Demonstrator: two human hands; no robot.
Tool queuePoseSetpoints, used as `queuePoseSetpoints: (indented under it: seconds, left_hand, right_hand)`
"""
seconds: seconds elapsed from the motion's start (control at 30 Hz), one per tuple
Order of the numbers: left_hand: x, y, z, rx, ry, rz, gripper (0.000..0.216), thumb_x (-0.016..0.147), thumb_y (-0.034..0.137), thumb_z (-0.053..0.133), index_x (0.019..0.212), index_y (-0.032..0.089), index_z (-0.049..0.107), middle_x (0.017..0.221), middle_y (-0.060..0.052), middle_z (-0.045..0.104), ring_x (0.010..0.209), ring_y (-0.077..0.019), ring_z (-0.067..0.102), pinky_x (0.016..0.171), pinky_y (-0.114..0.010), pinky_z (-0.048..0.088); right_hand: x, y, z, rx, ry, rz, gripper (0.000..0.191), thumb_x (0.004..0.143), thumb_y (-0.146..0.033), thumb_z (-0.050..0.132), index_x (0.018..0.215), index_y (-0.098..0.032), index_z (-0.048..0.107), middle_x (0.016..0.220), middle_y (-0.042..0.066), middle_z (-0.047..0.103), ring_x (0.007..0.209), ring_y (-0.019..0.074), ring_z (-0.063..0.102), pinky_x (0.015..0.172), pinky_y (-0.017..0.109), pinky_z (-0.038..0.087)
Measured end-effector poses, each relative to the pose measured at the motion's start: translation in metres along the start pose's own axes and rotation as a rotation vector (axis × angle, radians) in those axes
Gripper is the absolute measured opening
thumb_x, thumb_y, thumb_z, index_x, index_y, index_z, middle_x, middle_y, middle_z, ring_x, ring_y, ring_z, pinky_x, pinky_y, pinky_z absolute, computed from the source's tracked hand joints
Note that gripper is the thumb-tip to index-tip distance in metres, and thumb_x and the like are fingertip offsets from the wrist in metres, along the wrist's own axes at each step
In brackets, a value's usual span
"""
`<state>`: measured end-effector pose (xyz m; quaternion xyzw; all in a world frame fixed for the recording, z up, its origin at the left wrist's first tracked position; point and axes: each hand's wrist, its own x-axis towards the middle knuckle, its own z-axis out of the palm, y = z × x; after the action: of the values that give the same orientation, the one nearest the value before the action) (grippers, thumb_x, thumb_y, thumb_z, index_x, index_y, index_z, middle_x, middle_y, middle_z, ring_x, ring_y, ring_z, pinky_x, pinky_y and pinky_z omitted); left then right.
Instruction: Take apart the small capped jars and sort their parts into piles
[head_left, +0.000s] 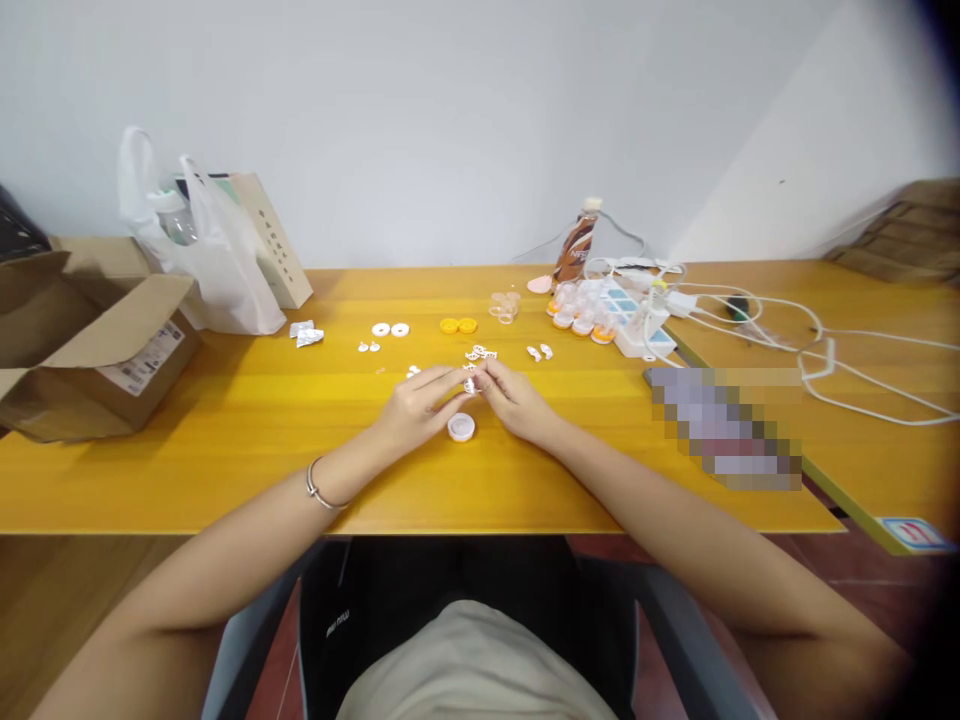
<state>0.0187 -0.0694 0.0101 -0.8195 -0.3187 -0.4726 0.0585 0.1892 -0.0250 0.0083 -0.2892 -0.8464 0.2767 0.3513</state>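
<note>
L fingers (448,381) & R fingers (492,379) in pinch on sm. wht pc. (470,385), "NES…" btl. (575,247) behind

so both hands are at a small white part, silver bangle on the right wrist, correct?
Wrong wrist: in the head view, the silver bangle is on the left wrist. The left hand and right hand are at a small white part.

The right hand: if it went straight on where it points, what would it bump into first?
For the right hand, probably the left hand, just ahead. A small white piece shows where their fingers come together; depth is unclear, so that might come first.
</note>
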Motion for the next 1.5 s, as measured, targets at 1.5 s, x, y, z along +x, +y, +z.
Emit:
queuePoseSetpoints:
  seconds: [1.5]
  left_hand:
    - [0.002,-0.008,0.004,-0.715,-0.046,-0.662,0.027,0.075,0.033,0.063,0.09,0.017,0.049,0.086,-0.004,0.062,0.076,-0.0107,0.06,0.073,-0.025,0.048]
  right_hand:
    - [-0.002,-0.001,-0.006,0.153,0.115,-0.144,0.014,0.08,-0.031,0.056,0.084,-0.019,0.062,0.077,0.002,0.061,0.07,0.0135,0.055,0.071,0.031,0.047]
